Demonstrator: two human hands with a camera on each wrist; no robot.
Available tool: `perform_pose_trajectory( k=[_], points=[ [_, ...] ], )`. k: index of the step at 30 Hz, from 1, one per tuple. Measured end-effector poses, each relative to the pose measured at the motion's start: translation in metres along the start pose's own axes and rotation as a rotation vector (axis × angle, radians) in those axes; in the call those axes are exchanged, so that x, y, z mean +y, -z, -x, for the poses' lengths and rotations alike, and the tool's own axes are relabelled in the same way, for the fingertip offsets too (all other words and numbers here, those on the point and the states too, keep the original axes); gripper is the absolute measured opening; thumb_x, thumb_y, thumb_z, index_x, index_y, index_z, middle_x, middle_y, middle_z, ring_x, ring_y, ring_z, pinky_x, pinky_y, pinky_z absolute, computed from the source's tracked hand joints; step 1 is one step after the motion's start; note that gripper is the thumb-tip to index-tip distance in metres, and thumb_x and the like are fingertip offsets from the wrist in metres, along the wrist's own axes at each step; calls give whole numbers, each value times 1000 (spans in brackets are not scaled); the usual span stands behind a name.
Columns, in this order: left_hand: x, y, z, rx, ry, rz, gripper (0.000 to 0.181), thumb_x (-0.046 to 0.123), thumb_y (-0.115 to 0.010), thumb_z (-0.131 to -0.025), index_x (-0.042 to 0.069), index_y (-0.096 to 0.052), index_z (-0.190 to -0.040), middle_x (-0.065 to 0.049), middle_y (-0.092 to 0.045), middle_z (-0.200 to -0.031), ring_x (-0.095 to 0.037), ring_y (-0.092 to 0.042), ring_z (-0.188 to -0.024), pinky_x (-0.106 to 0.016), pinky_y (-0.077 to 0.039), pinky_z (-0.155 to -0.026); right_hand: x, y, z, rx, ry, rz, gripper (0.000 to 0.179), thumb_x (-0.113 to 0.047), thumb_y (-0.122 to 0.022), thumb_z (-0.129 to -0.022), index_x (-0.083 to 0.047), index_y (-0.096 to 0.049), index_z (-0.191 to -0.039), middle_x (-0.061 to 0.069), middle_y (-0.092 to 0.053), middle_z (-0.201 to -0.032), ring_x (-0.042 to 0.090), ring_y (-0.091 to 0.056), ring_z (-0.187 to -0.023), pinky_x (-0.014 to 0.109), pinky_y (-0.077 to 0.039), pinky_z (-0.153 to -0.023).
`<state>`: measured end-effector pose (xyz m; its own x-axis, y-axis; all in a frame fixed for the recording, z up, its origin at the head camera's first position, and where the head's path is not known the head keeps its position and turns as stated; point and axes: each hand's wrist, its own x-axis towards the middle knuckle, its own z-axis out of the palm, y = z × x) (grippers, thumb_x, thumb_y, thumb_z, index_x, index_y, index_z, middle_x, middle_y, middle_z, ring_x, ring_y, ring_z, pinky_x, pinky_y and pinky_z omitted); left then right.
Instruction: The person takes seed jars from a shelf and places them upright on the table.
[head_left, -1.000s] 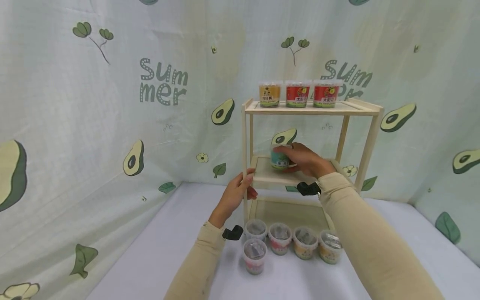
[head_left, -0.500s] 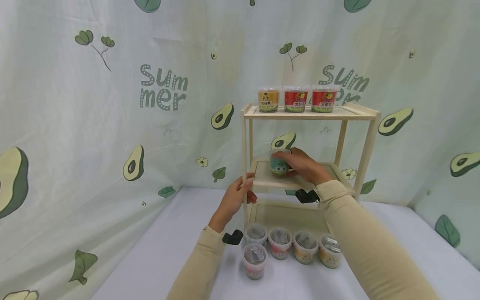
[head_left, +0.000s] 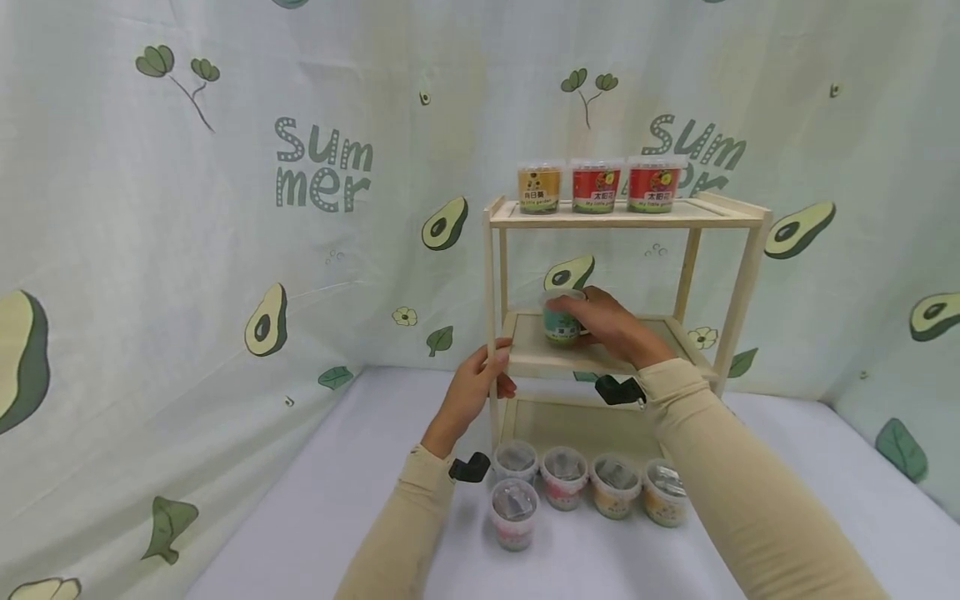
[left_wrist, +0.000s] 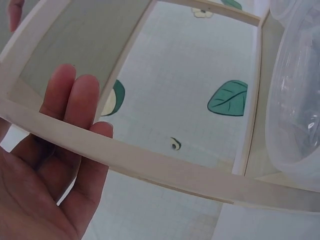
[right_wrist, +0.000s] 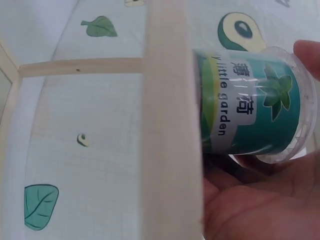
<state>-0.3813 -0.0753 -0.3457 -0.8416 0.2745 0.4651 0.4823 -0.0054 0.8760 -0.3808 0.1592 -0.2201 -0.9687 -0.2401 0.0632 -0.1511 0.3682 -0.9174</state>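
Observation:
A wooden rack with tiers (head_left: 626, 222) stands on the table. On its middle tier, the right hand (head_left: 611, 325) grips a teal plastic tub (head_left: 559, 327) with a clear lid and a mint leaf on its label. The thumb lies near the lid, as the right wrist view shows, and other fingers pass behind the tub (right_wrist: 250, 102). The tub stands upright, at or very near the shelf board. The left hand (head_left: 468, 387) holds the rack's left front post (head_left: 491, 292). In the left wrist view its fingers curl round the wooden post (left_wrist: 145, 157).
One yellow tub (head_left: 538, 190) and two red tubs (head_left: 596, 188) stand in a row on the top tier. Several lidded tubs (head_left: 615, 487) line the rack's front at table level, and a pink one (head_left: 514, 514) sits ahead of them. A printed cloth (head_left: 337, 275) hangs behind.
The head view dips and returns. The tub in the right hand shifts only slightly, a little lower on the middle tier. The left hand keeps its hold on the post.

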Motion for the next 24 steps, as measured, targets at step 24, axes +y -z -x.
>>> perform_pose_trajectory(
  k=[24],
  points=[
    [30,-2,13,-7,-17,-11,42,26,-51,-107,2,-53,-142,-35,-63,-84,-44,-63,-79,-49,-57,-79,9,-2,11,70,84,-53,85,-50,-61,-97,1,-23,-153,21,-42,-144,35,-47,-130,50,-43,-106]
  ],
)
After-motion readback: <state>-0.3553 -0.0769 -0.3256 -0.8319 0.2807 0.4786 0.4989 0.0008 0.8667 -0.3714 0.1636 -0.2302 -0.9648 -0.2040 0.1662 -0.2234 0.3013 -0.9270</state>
